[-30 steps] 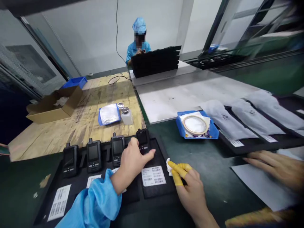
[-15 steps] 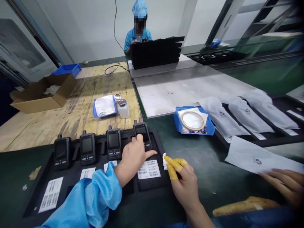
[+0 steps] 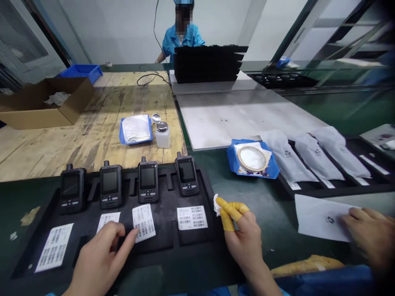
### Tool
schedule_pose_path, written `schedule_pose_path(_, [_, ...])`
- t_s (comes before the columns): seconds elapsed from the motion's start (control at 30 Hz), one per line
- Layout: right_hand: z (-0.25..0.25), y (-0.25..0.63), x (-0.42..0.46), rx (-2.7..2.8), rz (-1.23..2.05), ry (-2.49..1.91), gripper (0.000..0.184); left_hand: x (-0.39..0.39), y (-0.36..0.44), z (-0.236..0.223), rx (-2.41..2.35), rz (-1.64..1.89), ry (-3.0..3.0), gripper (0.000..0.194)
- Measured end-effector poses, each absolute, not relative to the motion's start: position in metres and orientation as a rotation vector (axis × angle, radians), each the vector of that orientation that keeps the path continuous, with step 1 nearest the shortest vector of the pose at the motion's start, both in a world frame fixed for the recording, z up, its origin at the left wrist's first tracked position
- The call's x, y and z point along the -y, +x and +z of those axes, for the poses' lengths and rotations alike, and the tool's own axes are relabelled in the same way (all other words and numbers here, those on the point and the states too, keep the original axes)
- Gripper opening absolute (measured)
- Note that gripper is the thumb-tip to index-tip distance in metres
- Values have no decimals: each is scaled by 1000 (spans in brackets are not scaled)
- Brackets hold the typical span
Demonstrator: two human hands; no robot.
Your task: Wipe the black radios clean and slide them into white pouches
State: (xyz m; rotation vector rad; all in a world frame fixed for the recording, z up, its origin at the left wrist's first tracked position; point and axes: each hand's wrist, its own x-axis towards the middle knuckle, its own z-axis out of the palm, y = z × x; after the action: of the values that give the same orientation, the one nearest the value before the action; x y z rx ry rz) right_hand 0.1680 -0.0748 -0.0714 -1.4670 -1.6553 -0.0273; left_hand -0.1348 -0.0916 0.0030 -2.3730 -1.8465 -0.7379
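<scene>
My left hand (image 3: 103, 257) is over the front of a black foam tray (image 3: 156, 242), thumb and forefinger apart with nothing between them. Its thumb tip meets the edge of a slanted white barcode label sheet (image 3: 143, 223); another label sheet (image 3: 108, 220) lies partly behind the fingers. Along the tray's back sit black handheld radios (image 3: 187, 174) with screens and stubby antennas, several in a row. My right hand (image 3: 243, 230), wearing yellow finger cots, pinches a crumpled white wipe (image 3: 217, 204) just right of the tray. Close to the wipe lies one more label sheet (image 3: 192, 218).
A blue bin (image 3: 273, 168) holds a tape roll (image 3: 252, 158). At right, a co-worker's hand (image 3: 370, 230) rests on a white pouch (image 3: 322, 218), beside bagged items (image 3: 288, 156) in another tray. Behind the radios stand a dispenser bottle (image 3: 163, 137) and stacked wipes (image 3: 136, 128). Another person (image 3: 182, 37) is beyond.
My left hand has left the rightmost radio and moved left and nearer to me, to the label sheets. My right hand still pinches the wipe. The co-worker's pouch has shifted.
</scene>
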Motion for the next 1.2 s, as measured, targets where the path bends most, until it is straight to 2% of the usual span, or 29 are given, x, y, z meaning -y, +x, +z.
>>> schedule_pose_path(0.2, [-32, 160, 31, 1997, -164, -1412, 29, 110, -157, -22, 2049, -910, -2240, 32])
schedule_pose_path(0.43, [-26, 118, -25, 2331, -349, -1380, 28, 105, -159, -26, 1909, -1043, -2400, 21])
schedule_pose_path(0.63, [-42, 114, 4, 2394, -444, -1242, 27, 106, -161, -32, 1914, -1133, -2415, 19])
schedule_pose_path(0.77, [-52, 117, 33, 2404, -293, -1223, 26, 106, -163, -34, 1862, -1119, -2443, 17])
schedule_pose_path(0.83, [-52, 120, 42, 2372, -169, -1227, 32, 106, -163, -33, 1830, -1082, -2492, 15])
schedule_pose_path(0.97, [-35, 124, 48, 2249, -138, -1297, 46, 107, -162, -33, 1800, -1060, -2530, 12])
schedule_pose_path(1.2, [-4, 80, 15, 2301, -321, -1133, 38, 113, -161, -34, 1814, -1004, -2582, 14])
